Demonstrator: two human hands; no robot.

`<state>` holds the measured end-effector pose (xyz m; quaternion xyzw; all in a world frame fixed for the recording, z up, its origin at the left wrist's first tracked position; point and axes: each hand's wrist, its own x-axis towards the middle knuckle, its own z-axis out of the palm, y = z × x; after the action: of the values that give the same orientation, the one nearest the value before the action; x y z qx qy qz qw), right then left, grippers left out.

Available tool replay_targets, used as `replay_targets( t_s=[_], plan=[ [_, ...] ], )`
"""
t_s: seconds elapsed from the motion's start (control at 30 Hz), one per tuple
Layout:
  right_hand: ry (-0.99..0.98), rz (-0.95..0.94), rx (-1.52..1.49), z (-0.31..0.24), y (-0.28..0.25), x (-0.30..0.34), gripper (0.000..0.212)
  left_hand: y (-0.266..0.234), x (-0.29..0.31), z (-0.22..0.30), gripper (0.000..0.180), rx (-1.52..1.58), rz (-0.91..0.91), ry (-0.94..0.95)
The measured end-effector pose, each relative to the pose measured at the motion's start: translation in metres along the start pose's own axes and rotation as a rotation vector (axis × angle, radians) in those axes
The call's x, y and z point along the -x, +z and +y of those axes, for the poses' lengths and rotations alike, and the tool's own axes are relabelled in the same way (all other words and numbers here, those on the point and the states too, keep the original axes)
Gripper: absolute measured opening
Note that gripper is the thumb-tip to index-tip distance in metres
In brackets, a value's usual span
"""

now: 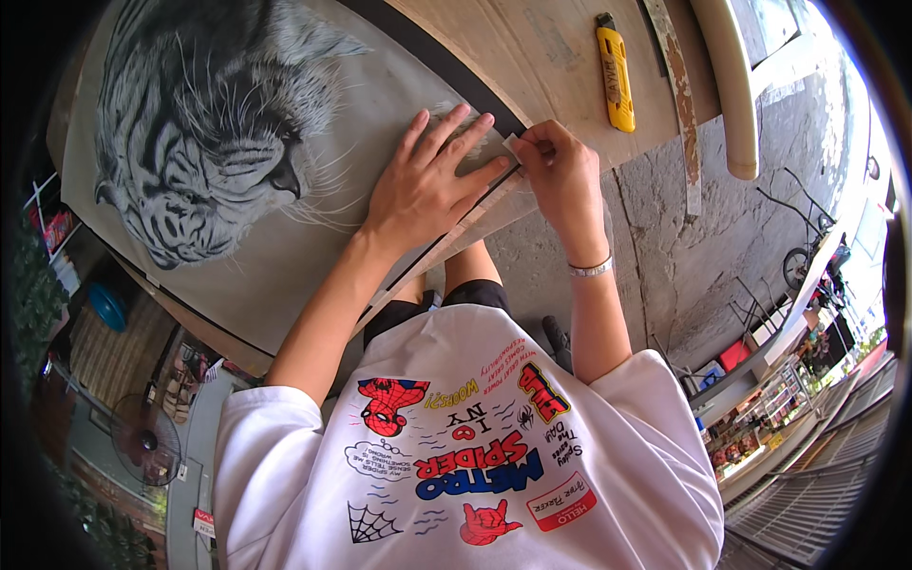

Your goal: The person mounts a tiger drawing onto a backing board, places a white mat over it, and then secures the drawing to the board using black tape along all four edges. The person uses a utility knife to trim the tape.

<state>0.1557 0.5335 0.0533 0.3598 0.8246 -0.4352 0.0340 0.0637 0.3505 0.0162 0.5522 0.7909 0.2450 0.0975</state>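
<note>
A large black-and-white tiger picture [318, 95] on grey sheet lies across the board at the left, with a dark border [475, 81] along its far edge. Flat on its corner area rests my left hand [423, 180], fingers spread, holding nothing. My right hand [565, 171], a bracelet at its wrist, is at the picture's near right corner. Its thumb and fingers pinch a small pale strip [510, 143] there. Whether this strip is tape or part of the sheet's edge, I cannot tell.
On the brown board [551, 66] beyond the right hand lie a yellow utility knife [616, 81] and a worn, flat straight strip [680, 104]. A cream-coloured rounded bar [730, 95] runs along the right. Cracked concrete floor [655, 237] shows below. A fan [147, 440] stands lower left.
</note>
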Motion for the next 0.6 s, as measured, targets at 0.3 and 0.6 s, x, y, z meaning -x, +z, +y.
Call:
replay_targets(
  t_s=[0.3,0.6],
  plan=[
    [-0.039,0.065,0.049,0.003,0.006,0.0,0.021,-0.001,-0.001,0.0,0.03,0.023,0.003,-0.022],
    [0.051,0.113,0.307,0.001,0.004,0.015,0.042,-0.005,-0.001,0.002,0.031,0.054,0.083,-0.078]
  ],
)
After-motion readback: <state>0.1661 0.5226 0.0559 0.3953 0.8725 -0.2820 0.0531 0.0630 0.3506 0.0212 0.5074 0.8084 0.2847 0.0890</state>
